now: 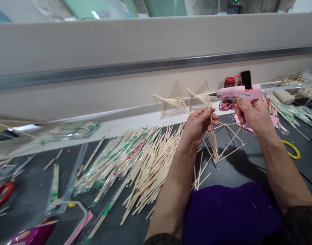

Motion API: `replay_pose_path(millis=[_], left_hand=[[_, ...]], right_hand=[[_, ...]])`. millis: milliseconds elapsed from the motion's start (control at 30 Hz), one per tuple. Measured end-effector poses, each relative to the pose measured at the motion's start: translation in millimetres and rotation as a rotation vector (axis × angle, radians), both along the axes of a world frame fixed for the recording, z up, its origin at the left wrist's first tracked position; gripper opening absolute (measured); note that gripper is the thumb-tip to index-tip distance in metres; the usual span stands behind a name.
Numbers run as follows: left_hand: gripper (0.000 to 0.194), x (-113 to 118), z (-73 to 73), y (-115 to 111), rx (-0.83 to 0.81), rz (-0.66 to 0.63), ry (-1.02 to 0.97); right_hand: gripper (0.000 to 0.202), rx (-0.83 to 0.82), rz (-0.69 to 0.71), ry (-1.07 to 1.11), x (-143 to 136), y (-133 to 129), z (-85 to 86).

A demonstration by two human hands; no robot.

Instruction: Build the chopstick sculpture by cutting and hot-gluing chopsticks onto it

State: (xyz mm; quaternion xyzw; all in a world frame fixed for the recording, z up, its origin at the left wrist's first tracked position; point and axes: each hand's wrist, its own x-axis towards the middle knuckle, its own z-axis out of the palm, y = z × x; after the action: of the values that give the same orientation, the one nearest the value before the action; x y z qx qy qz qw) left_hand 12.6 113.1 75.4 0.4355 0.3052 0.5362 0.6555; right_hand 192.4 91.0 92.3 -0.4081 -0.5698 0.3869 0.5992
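In my right hand is a pink hot glue gun, with a long clear glue stick in its rear end. Its nozzle points left, close to the top of a thin wooden stick. My left hand pinches that stick upright between thumb and fingers. Beneath the hands stands an open frame of wooden sticks, several of them fanning up from its near corner. Whether the pinched stick is joined to the frame I cannot tell.
Loose wooden sticks lie heaped left of my arm, beside wrapped chopsticks. Two finished-looking stick structures stand by the wall. A red-capped bottle, a dark phone-like object and yellow-handled scissors are to the right.
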Motion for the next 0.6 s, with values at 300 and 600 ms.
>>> replay_pose_path(millis=[300, 600], left_hand=[[0.018, -1.1, -2.0, -0.6, 0.046, -0.034, 0.002], [0.020, -0.7, -1.9, -0.6, 0.035, -0.023, 0.019]], right_hand=[[0.043, 0.007, -0.036, -0.030, -2.1, -2.5, 0.4], [0.044, 0.053, -0.121, -0.097, 1.2, 4.2, -6.8]])
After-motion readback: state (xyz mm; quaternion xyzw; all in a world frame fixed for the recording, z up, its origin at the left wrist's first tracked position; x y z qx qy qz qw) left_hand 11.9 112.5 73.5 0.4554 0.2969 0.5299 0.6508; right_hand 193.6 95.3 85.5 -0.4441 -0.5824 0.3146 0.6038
